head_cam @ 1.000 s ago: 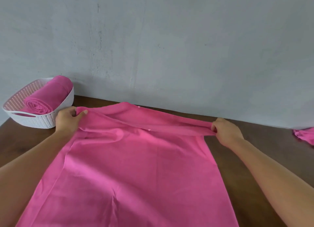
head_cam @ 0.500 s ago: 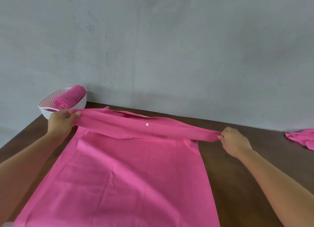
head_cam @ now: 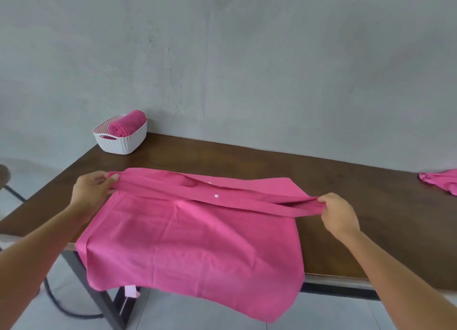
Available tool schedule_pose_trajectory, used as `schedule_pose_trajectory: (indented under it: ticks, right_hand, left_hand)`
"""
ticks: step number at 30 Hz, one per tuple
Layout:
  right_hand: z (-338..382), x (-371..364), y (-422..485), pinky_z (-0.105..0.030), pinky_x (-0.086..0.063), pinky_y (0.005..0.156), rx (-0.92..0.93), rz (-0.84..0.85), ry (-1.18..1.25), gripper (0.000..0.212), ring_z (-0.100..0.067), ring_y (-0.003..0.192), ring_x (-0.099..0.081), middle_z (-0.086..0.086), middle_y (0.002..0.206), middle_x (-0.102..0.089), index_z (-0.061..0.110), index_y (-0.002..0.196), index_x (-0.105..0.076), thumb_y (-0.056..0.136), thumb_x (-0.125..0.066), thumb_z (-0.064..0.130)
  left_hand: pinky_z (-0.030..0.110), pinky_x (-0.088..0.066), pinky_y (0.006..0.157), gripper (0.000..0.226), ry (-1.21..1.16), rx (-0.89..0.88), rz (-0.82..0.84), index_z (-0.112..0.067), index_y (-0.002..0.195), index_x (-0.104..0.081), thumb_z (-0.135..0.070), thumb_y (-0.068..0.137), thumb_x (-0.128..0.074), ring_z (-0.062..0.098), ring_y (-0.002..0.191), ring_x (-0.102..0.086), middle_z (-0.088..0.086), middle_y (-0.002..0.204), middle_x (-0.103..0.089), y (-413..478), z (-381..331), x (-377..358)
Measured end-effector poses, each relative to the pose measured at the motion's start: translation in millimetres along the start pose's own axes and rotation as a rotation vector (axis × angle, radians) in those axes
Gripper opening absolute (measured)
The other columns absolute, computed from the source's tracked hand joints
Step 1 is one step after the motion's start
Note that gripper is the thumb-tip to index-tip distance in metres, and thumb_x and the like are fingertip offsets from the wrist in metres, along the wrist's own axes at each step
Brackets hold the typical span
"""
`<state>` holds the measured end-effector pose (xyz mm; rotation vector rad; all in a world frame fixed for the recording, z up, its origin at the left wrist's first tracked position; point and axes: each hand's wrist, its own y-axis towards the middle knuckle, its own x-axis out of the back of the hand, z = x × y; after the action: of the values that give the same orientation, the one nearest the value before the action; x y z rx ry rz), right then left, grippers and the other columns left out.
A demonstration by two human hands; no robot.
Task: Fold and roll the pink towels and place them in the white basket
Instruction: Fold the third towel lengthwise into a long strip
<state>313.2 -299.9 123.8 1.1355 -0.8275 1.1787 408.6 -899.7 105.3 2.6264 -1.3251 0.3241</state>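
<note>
Left hand: the left end of a raised, folded band of the pink towel (head_cam: 193, 243) is gripped by the left hand (head_cam: 92, 192), with the thumb laid on top.
Right hand: the band's right end is pinched in the curled fingers of the right hand (head_cam: 338, 214).
Towel: the band is held stretched between the two hands, above the flat part that is spread on the table (head_cam: 385, 218); the near part is draped over the table's front edge.
Labels and writing: a small pale tag (head_cam: 130, 292) is seen hanging at the near hem; any print on it is too small to be read. A small white dot (head_cam: 216, 196) is seen on the band.
Basket: the white basket (head_cam: 121, 141) is set at the far left corner of the table, against the grey wall (head_cam: 247, 57); a rolled pink towel (head_cam: 127, 126) is laid inside it.
Other cloth: another pink towel (head_cam: 442, 182) is cut off by the right edge of the picture, well apart from the right hand.
Edges: the table's left edge runs from the basket toward the left hand; a dark leg (head_cam: 99, 297) is seen below the front edge.
Open room: bare wood is left between towel and basket, behind the towel up to the wall, and to the right of the right hand.
</note>
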Motion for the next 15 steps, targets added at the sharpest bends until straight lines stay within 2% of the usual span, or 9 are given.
schedule_pose_trajectory:
  ticks: [1, 3, 5, 6, 10, 13, 15]
  right_hand:
    - [0.1, -0.3, -6.6, -0.04, -0.053, 0.086, 0.032, 0.021, -0.029, 0.038, -0.028, 0.102, -0.065, -0.006, 0.119, -0.066, 0.01, 0.121, -0.069, 0.09, -0.055, -0.005]
    - [-2.9, -2.6, -17.9, -0.041, -0.054, 0.085, 0.069, 0.059, -0.083, 0.038, -0.027, 0.105, -0.065, -0.004, 0.127, -0.061, 0.012, 0.131, -0.062, 0.095, -0.052, 0.002]
    - [-9.0, -6.3, -28.6, -0.039, -0.054, 0.082, 0.055, 0.07, -0.102, 0.033, -0.024, 0.102, -0.065, -0.004, 0.129, -0.058, 0.012, 0.132, -0.059, 0.103, -0.045, 0.016]
    - [-11.7, -7.7, -34.2, -0.037, -0.053, 0.079, 0.047, 0.08, -0.118, 0.033, -0.022, 0.099, -0.065, -0.004, 0.13, -0.057, 0.011, 0.132, -0.059, 0.105, -0.042, 0.021]
    - [-18.3, -10.9, -55.2, -0.026, -0.051, 0.072, 0.006, 0.148, -0.214, 0.034, -0.014, 0.091, -0.063, -0.001, 0.131, -0.055, 0.014, 0.135, -0.053, 0.103, -0.047, 0.023]
    - [-13.5, -12.6, -70.7, -0.026, -0.054, 0.074, -0.002, 0.13, -0.308, 0.03, -0.012, 0.09, -0.062, 0.002, 0.119, -0.058, 0.017, 0.129, -0.057, 0.103, -0.049, 0.032]
    - [-9.2, -14.2, -81.8, -0.024, -0.049, 0.067, -0.011, 0.096, -0.338, 0.028, -0.011, 0.084, -0.061, 0.004, 0.107, -0.058, 0.017, 0.119, -0.062, 0.104, -0.049, 0.037]
  left_hand:
    - [0.047, -0.058, 0.09, 0.017, 0.004, 0.007, -0.007, -0.006, 0.086, -0.072, -0.02, 0.095, -0.071, 0.033, 0.086, -0.072, 0.014, 0.092, -0.075, -7.1, 2.2, 2.7]
    - [0.032, -0.062, 0.079, 0.02, -0.005, 0.0, -0.037, -0.003, 0.087, -0.07, -0.02, 0.098, -0.067, 0.031, 0.083, -0.071, 0.018, 0.095, -0.074, -20.2, 5.7, 7.6]
    - [0.015, -0.057, 0.062, 0.024, 0.011, -0.013, -0.071, 0.0, 0.09, -0.069, -0.021, 0.1, -0.063, 0.026, 0.076, -0.07, 0.017, 0.094, -0.073, -31.0, 8.1, 12.8]
    - [0.014, -0.056, 0.06, 0.025, 0.03, -0.02, -0.077, 0.0, 0.091, -0.07, -0.021, 0.101, -0.062, 0.023, 0.075, -0.07, 0.016, 0.093, -0.073, -36.1, 9.0, 15.3]
    - [0.036, -0.057, 0.08, 0.023, 0.031, -0.012, -0.056, 0.002, 0.096, -0.07, -0.02, 0.1, -0.063, 0.023, 0.075, -0.07, 0.018, 0.096, -0.073, -46.1, 17.5, 23.2]
    - [0.046, -0.058, 0.088, 0.021, 0.023, 0.001, -0.026, -0.002, 0.095, -0.072, -0.021, 0.099, -0.065, 0.028, 0.08, -0.071, 0.015, 0.094, -0.074, -46.4, 24.2, 30.8]
    - [0.049, -0.058, 0.09, 0.018, 0.036, 0.011, -0.012, -0.005, 0.091, -0.073, -0.022, 0.097, -0.068, 0.031, 0.082, -0.072, 0.013, 0.092, -0.075, -45.9, 27.8, 36.3]
